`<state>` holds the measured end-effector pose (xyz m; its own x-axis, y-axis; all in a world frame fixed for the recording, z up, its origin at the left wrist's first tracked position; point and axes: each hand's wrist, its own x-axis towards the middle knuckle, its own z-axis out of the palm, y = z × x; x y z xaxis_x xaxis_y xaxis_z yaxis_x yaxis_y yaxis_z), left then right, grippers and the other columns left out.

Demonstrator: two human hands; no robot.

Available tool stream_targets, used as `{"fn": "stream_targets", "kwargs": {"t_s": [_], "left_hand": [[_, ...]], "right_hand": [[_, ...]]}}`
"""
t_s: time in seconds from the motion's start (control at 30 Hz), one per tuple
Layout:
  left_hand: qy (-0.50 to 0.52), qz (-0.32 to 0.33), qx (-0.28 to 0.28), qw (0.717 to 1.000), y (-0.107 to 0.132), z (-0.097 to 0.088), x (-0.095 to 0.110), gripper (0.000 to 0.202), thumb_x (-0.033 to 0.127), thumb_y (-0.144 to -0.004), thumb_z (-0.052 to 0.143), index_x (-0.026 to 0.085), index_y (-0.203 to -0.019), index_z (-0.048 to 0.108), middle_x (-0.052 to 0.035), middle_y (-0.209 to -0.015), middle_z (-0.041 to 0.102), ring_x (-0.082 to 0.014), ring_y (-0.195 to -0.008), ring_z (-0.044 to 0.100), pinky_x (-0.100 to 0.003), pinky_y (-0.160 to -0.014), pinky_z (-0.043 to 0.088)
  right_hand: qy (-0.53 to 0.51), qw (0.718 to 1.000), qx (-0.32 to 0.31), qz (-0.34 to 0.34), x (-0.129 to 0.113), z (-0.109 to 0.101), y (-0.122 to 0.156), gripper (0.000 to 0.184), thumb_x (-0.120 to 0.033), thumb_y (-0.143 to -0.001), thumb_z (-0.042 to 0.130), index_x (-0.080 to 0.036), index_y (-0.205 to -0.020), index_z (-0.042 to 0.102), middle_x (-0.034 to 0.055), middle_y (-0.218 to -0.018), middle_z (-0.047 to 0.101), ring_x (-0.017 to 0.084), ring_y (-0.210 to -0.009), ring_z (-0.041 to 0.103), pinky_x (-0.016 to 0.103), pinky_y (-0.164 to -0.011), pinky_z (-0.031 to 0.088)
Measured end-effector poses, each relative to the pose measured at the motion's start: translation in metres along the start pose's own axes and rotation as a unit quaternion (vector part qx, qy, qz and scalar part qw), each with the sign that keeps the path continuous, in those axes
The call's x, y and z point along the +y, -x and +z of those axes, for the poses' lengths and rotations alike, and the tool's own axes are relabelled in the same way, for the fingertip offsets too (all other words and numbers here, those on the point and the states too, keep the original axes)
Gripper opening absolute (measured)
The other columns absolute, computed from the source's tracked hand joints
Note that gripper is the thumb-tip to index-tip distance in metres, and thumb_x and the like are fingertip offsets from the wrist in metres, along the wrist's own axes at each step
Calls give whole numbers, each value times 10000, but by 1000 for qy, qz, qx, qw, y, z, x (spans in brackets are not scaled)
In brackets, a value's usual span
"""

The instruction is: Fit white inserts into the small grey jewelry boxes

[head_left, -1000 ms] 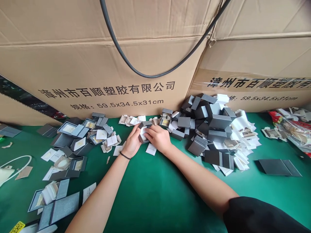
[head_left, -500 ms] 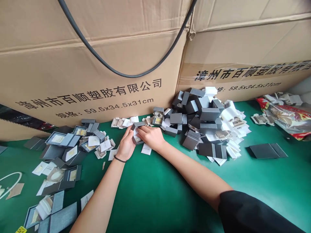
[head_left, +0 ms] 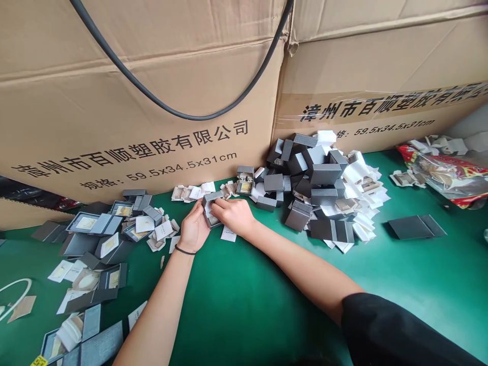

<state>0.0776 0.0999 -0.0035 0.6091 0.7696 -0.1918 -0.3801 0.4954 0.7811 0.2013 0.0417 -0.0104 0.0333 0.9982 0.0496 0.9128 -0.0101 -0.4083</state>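
A small grey box [head_left: 209,211] was held just above the green worktop [head_left: 244,305], near its far edge, with its open side turned toward the camera. Compared with a second earlier, the whole scene had been shifted leftward in the view, the black cable [head_left: 198,118] and the pile of grey boxes [head_left: 324,175] included. The small box was still kept between the same two hands, and the printed white card [head_left: 229,234] was still seen lying just beside it.

The box was dark grey outside, with straight edges and a pale lining, and was held tilted; much of its inside was covered by the right hand [head_left: 237,217]. The fingers of the left hand [head_left: 194,227] were clamped on its side. The right hand's fingers were bent into the opening; whether anything was pinched there could not be told. A black band [head_left: 185,249] was worn on the left wrist.

Opened boxes [head_left: 91,223] were scattered to the left, white inserts [head_left: 366,188] were heaped against the pile at right, and printed cartons [head_left: 171,91] were stood behind.
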Motion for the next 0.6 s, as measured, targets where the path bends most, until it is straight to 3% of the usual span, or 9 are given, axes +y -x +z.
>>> {"fn": "stream_targets", "kwargs": {"t_s": [0.23,0.43,0.6], "left_hand": [[29,-12,-55,998,0,-4,0,307,184,-913,316,148,-1129,531,-89,-1203,491,-164,-1030,483,-303,-901,411],[36,-31,-63,997,-4,-10,1,314,212,-910,336,144,-1163,511,-97,-1233,467,-141,-923,502,-283,-891,405],[11,-24,-63,998,-5,-10,0,313,208,-903,363,144,-1173,510,-99,-1255,453,-144,-956,493,-253,-831,424]], "right_hand": [[43,998,-23,32,-2,-4,-1,487,-473,-942,102,-244,-1204,442,8,-1065,361,-105,-708,133,83,-662,65],[64,996,-29,54,2,-9,-3,433,-528,-925,136,-377,-1266,356,-18,-1123,333,-114,-756,209,92,-657,42],[82,995,-36,37,3,-11,-3,451,-532,-927,122,-360,-1277,348,-11,-1134,329,-109,-787,232,88,-665,30]]}}
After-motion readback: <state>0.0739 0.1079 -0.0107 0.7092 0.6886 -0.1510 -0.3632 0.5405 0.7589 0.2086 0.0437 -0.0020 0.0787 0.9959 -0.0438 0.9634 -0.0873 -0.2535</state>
